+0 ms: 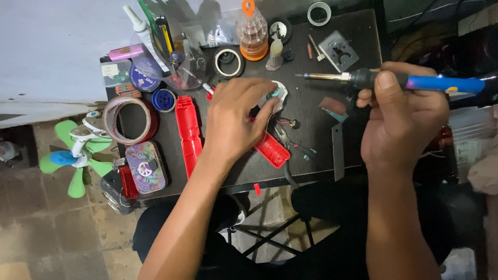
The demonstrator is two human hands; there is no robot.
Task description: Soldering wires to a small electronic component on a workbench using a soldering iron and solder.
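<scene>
Right hand [402,116] is gripping a soldering iron [394,81] closed around its blue-and-black handle, metal tip pointing left and hovering above the dark tabletop [311,46], apart from the work. Left hand [236,116] is resting palm down mid-tabletop, fingertips pinching a small white round part [277,93] with a teal centre; fingers are curled, mostly closed on it. Thin wires [285,123] are lying just right of that hand. A red plastic shell half [188,132] is lying just left of the left hand, another red piece [272,150] sitting partly under the wrist. A brown tape roll [128,120] and a patterned tin [146,167] are sitting at the left edge. An orange-capped clear container [252,33] is standing at the back. A green-bladed small fan [75,155] is lying on the floor, left of the tabletop
</scene>
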